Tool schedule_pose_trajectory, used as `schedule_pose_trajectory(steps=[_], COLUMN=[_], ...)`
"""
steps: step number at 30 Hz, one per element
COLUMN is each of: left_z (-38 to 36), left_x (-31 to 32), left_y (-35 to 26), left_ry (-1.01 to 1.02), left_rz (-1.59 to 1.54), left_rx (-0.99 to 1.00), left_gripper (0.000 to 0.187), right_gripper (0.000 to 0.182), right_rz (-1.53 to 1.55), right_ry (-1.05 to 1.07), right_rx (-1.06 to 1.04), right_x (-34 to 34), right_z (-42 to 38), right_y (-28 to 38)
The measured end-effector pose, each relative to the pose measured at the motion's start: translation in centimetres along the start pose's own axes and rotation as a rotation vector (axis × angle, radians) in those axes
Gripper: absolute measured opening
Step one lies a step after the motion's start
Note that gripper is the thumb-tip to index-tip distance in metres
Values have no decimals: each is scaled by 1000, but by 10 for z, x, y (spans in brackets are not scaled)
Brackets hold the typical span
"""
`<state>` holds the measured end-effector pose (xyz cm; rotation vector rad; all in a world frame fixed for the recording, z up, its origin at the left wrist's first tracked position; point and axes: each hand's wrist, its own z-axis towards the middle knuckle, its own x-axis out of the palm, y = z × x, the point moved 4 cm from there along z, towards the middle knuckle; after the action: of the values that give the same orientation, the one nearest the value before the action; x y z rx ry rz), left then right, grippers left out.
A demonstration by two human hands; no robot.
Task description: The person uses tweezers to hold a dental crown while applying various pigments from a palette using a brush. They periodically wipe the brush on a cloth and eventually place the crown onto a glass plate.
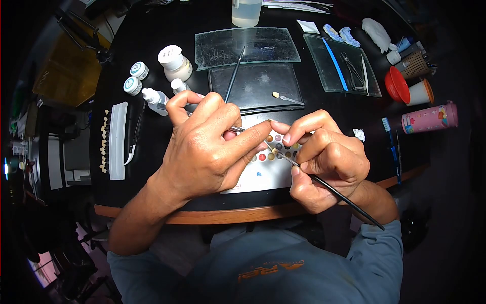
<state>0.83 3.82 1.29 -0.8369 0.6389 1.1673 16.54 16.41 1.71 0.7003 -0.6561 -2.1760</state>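
My left hand (207,144) is closed round a slim metal tool (236,129), most of it hidden by the fingers. A small cream tooth crown (275,150) shows just below its fingertips. My right hand (331,162) pinches a thin brush (347,199) with a black handle, its fine tip right at the crown. Fingertips of both hands come close together above it. Underneath lies a white palette (243,178) with rows of coloured spots and a small blue dab. A slim dark rod (234,74) slants over the slab behind my left hand.
Behind the palette lie a black tray (253,83) bearing another crown on a clear stick (283,96), and a glass slab (212,48). Bottles (174,62) and jars stand left, beside a white strip (119,142). Right are a second glass plate (324,76), a red bowl (396,84) and a pink container (430,119).
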Motion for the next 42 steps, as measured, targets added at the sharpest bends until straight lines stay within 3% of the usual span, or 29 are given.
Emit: schedule_pose_trajectory(steps=[42], left_z=[0], left_x=[0], left_y=[1], left_ry=[15], left_rz=[-17], left_rx=[1], left_gripper=[22], right_gripper=[22], right_rz=[-5], right_ry=[-9], right_rx=[-7], right_x=[1], right_z=[-2], right_y=[-1])
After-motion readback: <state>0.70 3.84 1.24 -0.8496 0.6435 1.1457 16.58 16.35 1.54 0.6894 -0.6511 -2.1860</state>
